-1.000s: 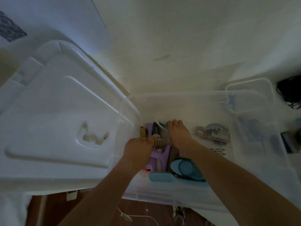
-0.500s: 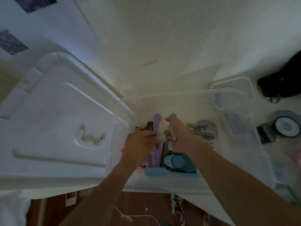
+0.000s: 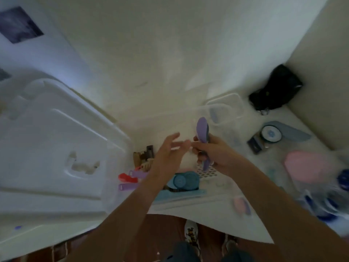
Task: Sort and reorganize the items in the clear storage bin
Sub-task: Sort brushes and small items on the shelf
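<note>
Right hand (image 3: pixel 215 154) grips a purple brush (image 3: pixel 203 133) upright above the clear storage bin (image 3: pixel 188 203) on the worktop; left hand (image 3: pixel 168 150), fingers straight and empty, reaches beside it.

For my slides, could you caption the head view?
Right hand grips a purple brush above the clear bin; left hand open.

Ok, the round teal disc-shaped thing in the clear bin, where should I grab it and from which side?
Pinch the round teal disc across its rim, coming straight down from above. It seems to lie flat, face up, in the clear storage bin, with the left forearm crossing beside it.
</note>
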Demonstrator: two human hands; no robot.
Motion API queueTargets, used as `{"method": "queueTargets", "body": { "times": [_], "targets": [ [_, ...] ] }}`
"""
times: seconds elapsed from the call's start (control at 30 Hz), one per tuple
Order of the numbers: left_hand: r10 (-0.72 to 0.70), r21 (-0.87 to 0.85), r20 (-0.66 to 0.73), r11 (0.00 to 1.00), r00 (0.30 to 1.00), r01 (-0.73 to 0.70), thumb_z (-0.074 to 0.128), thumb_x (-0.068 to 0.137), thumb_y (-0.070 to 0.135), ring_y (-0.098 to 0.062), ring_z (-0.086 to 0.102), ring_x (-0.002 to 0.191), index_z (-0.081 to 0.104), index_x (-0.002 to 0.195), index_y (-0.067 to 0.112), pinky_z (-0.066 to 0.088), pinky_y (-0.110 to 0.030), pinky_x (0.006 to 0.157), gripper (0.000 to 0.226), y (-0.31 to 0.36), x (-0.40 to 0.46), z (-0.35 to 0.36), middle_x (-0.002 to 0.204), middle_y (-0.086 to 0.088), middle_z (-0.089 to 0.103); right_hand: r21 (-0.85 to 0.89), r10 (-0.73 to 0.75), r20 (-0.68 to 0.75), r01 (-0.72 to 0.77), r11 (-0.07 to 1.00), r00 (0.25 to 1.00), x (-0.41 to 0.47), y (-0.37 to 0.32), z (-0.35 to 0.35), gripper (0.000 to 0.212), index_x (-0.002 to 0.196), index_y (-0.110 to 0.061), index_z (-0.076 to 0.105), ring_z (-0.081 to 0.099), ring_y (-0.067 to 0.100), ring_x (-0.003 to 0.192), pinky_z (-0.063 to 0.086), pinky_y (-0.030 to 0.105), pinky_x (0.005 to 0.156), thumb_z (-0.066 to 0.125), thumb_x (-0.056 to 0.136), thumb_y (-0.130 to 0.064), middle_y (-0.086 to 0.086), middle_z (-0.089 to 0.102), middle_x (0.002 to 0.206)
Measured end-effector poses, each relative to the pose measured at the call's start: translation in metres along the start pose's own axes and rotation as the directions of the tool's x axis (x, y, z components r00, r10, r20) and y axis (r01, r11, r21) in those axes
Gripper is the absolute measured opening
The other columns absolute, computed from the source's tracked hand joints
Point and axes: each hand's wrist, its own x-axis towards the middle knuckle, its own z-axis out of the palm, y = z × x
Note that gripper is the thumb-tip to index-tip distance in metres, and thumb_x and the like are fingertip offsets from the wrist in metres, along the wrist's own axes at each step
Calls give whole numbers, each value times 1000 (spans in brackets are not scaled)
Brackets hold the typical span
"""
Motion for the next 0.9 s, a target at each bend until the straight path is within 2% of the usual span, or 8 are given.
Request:
{"method": "queueTargets", "body": {
  "times": [0.07, 0.2, 0.33, 0.43, 0.57, 0.73, 0.8, 0.9],
  "targets": [
    [42, -160, 105, 987, 994, -24, 74, 81, 50, -17, 68, 98, 50, 132, 40, 52, -39, 91, 57, 32, 2, 31, 109, -4, 72, 59, 6, 150, -15, 998, 989, -40, -18, -22, 2, 97, -4, 53, 34, 11, 47, 39, 29, 53, 52, 99, -4, 3, 45, 65],
    [143, -337, 374, 941, 916, -9, 70, 90, 33, -33, 57, 72, 58, 122, 43, 54, -54, 77, 35, 82, -15, 104, 75, -21, 60, 171, -49, 251, 5, 985, 967, -115, -45, -69, 3, 98, -4, 53, 35, 10, 54, 40, 27, 58, 51, 97, -3, 5, 43, 73],
    [183, -419, 400, 908, 898, 2, 72, 89, 11, -24, 51, 53, 62, 114, 19, 43, -26, 43, 28, 105, -34, 174, 71, -10, 61, 110, -52, 77, 44, 993, 996, -161, -50, -128, 21, 112, 2, 57, 55, 22, 72, 47, 36, 71, 58, 92, -4, 15, 58, 89],
    [158, -385, 420, 923, 894, 18, 71, 89, 5, -15, 59, 55, 62, 120, 10, 48, -25, 47, 32, 106, -47, 216, 84, -12, 65, -3, -31, -34, 31, 1000, 999, -181, -49, -163, 21, 105, 1, 61, 59, 21, 71, 49, 37, 73, 65, 87, -8, 12, 60, 83],
    [127, -353, 451, 935, 883, 46, 70, 90, 7, -17, 66, 82, 64, 126, 13, 56, -29, 69, 37, 101, -54, 257, 100, -12, 68, -11, -31, -163, 30, 999, 986, -192, -37, -195, 22, 105, 3, 60, 52, 20, 60, 51, 36, 64, 66, 90, -12, 9, 52, 68],
    [10, -119, 369, 992, 929, 37, 56, 101, 27, -6, 65, 105, 55, 130, 26, 48, -17, 88, 29, 67, -78, 267, 107, 8, 71, 196, -24, -237, 72, 978, 971, -186, 7, -217, 10, 90, 4, 60, 51, 24, 53, 52, 36, 55, 62, 94, -5, 13, 49, 62],
    [-73, 1, 317, 997, 946, 77, 57, 100, 26, -13, 64, 111, 53, 128, 25, 50, -16, 89, 28, 19, -94, 264, 110, 6, 70, 87, 13, -321, 16, 996, 947, -178, 40, -217, 23, 74, -2, 59, 52, 22, 47, 50, 33, 52, 65, 93, -12, 12, 50, 58],
    [-190, 461, 177, 883, 966, 89, 59, 98, 36, -27, 55, 125, 50, 138, 19, 42, -32, 103, 44, -60, -102, 259, 135, -6, 55, -89, 101, -414, -151, 985, 905, -162, 88, -210, 35, 64, -7, 51, 48, 20, 43, 43, 25, 44, 65, 94, -21, 8, 48, 52]
  ]
}}
